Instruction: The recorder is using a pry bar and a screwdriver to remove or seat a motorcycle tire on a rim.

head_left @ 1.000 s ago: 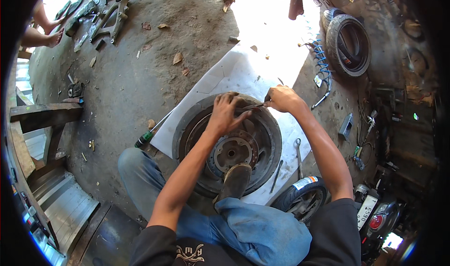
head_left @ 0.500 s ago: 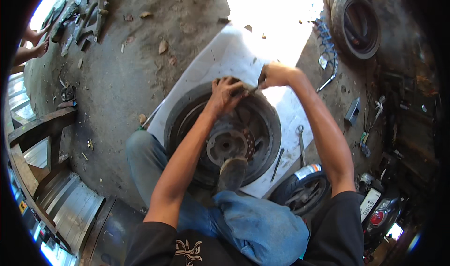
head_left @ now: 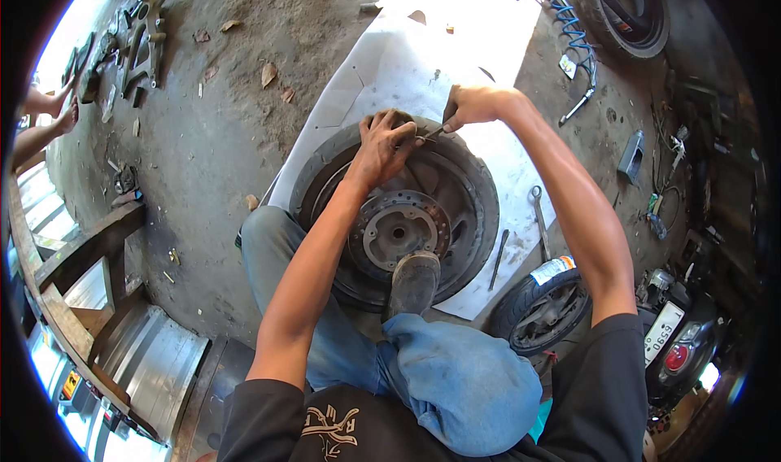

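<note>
A motorcycle wheel with its black tire (head_left: 476, 238) lies flat before me, its drilled brake disc (head_left: 376, 226) facing up. My left hand (head_left: 384, 146) is closed over the tire's far edge, fingers curled around the rubber. Just right of it, my right hand (head_left: 476, 106) grips a thin metal tire lever (head_left: 434, 132), whose other end meets the tire's edge beside my left fingers. Its tip is hidden there. My shoe (head_left: 414, 283) presses on the near side of the wheel, by the hub.
White sheeting (head_left: 342, 96) lies under the wheel. A ring spanner (head_left: 540, 218) and a dark bar (head_left: 499, 259) rest on its right. Nearby are a smaller wheel (head_left: 541, 311), a blue coiled hose (head_left: 567, 23), another tire (head_left: 622, 15) and a motorcycle (head_left: 679, 340). A wooden frame (head_left: 93, 242) stands left; someone's feet (head_left: 61, 120) show beyond.
The whole view has shifted a little. My left hand has edged slightly leftward along the tire; my right hand keeps its hold on the lever at the far edge.
</note>
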`<state>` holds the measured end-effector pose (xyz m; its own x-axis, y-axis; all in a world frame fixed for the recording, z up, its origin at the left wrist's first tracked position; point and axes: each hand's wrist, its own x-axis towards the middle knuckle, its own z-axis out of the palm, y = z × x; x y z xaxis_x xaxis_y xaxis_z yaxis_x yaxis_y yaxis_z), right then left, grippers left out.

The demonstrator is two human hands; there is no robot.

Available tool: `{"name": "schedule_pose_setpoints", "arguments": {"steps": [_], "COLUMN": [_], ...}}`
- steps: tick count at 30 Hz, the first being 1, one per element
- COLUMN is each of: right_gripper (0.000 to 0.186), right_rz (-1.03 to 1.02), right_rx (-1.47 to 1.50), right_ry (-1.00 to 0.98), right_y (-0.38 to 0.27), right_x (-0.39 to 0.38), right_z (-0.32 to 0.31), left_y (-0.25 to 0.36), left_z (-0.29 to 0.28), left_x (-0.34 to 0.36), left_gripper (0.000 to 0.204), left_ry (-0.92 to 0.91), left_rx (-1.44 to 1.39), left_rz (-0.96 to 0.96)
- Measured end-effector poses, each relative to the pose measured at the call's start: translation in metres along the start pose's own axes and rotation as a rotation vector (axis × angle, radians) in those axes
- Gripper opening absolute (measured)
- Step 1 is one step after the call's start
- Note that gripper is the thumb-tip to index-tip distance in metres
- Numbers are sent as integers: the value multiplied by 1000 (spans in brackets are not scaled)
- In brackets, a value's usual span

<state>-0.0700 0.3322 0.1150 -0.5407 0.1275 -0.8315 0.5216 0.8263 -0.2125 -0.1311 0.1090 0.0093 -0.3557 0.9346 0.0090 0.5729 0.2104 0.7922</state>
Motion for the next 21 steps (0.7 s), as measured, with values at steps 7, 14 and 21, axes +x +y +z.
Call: {"name": "schedule_pose_setpoints", "arguments": {"steps": [7, 14, 21], "right_gripper": [33, 34, 28], "right_rz": [63, 75, 228], "right_rx": [-200, -107, 634], "right_ry": [35, -390, -534], "right_y": [-42, -43, -24], "right_x": [4, 10, -4], "right_z": [-2, -22, 21], "left_y": [-5, -6, -11], "left_z": [2, -3, -3], "left_x": [-5, -7, -12], "left_gripper": [17, 16, 15], "left_ry": [41, 40, 73], "left_rx": [14, -24, -32], "left_rz": [99, 131, 155]}}
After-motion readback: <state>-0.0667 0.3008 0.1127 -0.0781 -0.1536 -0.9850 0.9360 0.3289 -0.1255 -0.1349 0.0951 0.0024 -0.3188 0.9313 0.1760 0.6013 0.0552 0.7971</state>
